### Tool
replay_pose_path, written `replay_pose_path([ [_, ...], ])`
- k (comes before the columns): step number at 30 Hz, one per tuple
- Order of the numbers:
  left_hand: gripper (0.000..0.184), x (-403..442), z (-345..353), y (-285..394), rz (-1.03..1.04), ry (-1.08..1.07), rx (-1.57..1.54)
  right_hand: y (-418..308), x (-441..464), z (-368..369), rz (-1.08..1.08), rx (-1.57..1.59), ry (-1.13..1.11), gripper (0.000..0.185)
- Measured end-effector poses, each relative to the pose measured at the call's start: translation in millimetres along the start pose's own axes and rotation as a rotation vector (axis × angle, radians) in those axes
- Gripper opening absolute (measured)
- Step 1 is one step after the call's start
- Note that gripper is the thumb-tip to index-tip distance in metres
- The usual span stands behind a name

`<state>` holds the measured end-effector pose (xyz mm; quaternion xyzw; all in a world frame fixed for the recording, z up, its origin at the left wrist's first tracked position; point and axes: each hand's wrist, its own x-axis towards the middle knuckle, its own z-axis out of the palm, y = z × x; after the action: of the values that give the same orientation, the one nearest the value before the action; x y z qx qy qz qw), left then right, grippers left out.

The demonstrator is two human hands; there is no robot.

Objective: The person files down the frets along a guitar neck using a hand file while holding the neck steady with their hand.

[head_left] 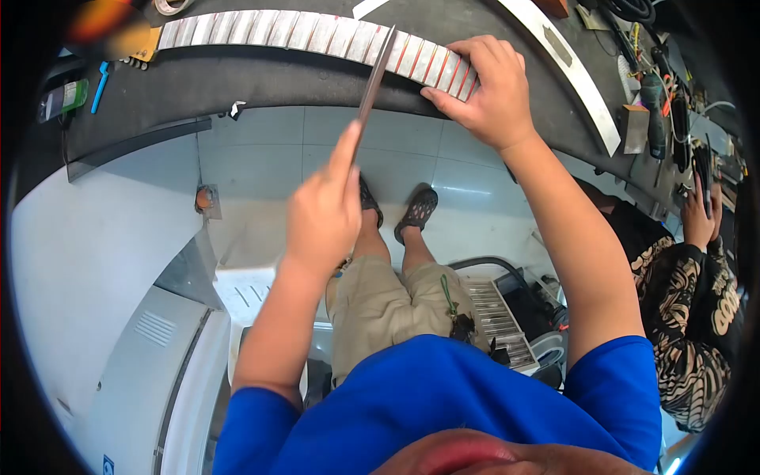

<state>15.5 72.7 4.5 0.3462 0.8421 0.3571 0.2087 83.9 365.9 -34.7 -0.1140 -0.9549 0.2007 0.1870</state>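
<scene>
A long curved strip point(309, 32) of silvery metal segments runs along the dark workbench in the head view. Red lines show between the segments toward its right end. My right hand point(500, 95) is closed around that end, thumb on the near side and fingers on the far side. My left hand point(321, 218) grips a long thin metal file point(370, 91), which points up and away. The file's tip lies over the strip, at its near edge and top; whether it touches cannot be made out.
On the workbench point(174, 87) lie a blue pen-like tool point(100, 87), a green-ended case point(65, 99), a tape roll point(172, 5) and a white curved piece point(582, 87). Tools and cables point(653, 111) crowd the right side. A co-worker's hands point(701, 214) hold something dark there.
</scene>
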Motion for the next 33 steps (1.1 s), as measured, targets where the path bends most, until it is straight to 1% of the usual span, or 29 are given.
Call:
replay_pose_path([
  [2,0.049,60,3,9,0.024,-0.01,-0.06,-1,-1,0,0.006,0.008,0.008,0.058],
  [5,0.049,87,6,14,0.007,0.042,-0.229,0,-1,-1,-0.01,-0.01,0.003,0.058],
  [6,0.047,65,9,6,0.022,0.072,-0.222,0,1,-1,-0.008,-0.003,-0.006,0.058],
  [8,0.048,-9,15,-18,0.039,0.104,-0.225,0,1,-2,0.006,0.008,-0.007,0.058],
  [10,0.049,-19,13,-23,0.05,0.094,-0.241,-1,4,-6,0.005,-0.009,-0.004,0.058],
  [12,0.05,-22,12,-24,0.02,0.056,-0.277,-5,-3,-3,0.004,-0.001,-0.016,0.058],
  [15,0.052,64,9,-1,0.045,0.017,-0.186,2,2,0,-0.013,-0.011,0.02,0.058],
  [18,0.056,61,10,7,0.027,0.038,-0.156,0,-2,-1,-0.007,-0.011,-0.015,0.059],
  [19,0.055,40,12,-1,0.062,0.087,-0.158,0,0,-1,-0.006,-0.006,-0.016,0.059],
  [20,0.053,-3,18,-16,0.098,0.129,-0.157,0,1,-1,0.002,-0.001,-0.017,0.059],
  [21,0.052,-17,14,-15,0.136,0.164,-0.157,1,3,-2,-0.002,-0.005,-0.009,0.059],
  [24,0.053,-17,10,-23,0.098,0.089,-0.113,-3,-5,-1,0.007,0.0,-0.024,0.059],
  [27,0.056,64,4,11,-0.004,-0.032,-0.019,1,2,0,-0.001,-0.011,-0.001,0.059],
  [30,0.056,60,1,17,-0.094,-0.082,-0.01,-1,-1,-1,0.001,-0.012,-0.023,0.06],
  [31,0.055,39,4,8,-0.033,-0.012,-0.036,-2,0,-2,0.004,-0.005,-0.021,0.06],
  [32,0.054,-5,9,-12,0.027,0.05,-0.058,-2,1,-2,0.015,0.004,-0.02,0.06],
  [33,0.053,-19,5,-12,0.086,0.103,-0.081,0,3,-2,0.003,-0.009,-0.01,0.059],
])
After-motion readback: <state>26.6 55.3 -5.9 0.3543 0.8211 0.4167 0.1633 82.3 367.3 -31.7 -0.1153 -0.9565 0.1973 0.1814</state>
